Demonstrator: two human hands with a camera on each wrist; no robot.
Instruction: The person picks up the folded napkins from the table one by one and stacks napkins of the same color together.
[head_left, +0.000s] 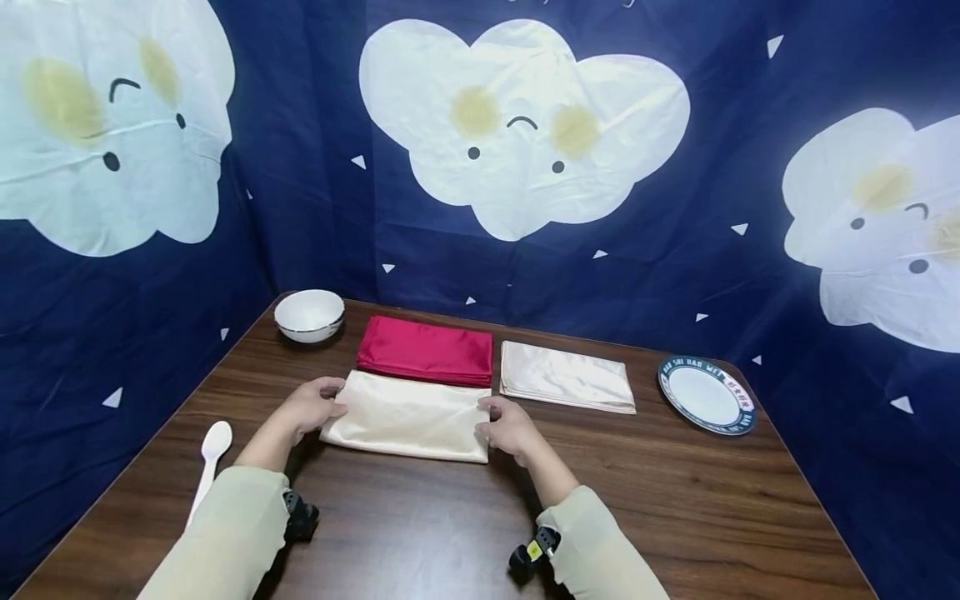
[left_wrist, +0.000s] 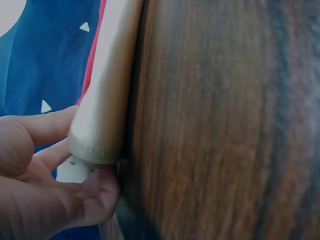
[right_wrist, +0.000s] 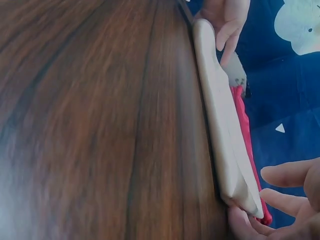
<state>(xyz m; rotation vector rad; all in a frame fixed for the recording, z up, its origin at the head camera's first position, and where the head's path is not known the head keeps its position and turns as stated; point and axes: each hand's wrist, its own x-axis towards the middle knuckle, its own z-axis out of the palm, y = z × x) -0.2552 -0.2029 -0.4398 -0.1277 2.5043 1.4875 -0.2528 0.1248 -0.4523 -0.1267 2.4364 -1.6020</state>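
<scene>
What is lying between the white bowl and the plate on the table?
In the head view, between the bowl and the plate lie a folded red cloth and a folded cream cloth, side by side.

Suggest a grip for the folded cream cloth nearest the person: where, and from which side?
Probably pinch the two short ends of the cream cloth, coming in from left and right, as the left hand and right hand do: it lies flat and limp, with the red cloth crowding its far edge.

On the table (head_left: pixel 675 500), one folded cloth (head_left: pixel 408 425) lies nearest, a second (head_left: pixel 425 350) just behind it, a third (head_left: pixel 566 377) to their right. Bowl (head_left: pixel 309 314) far left, plate (head_left: pixel 707 394) far right, spoon (head_left: pixel 210 454) near left.
</scene>
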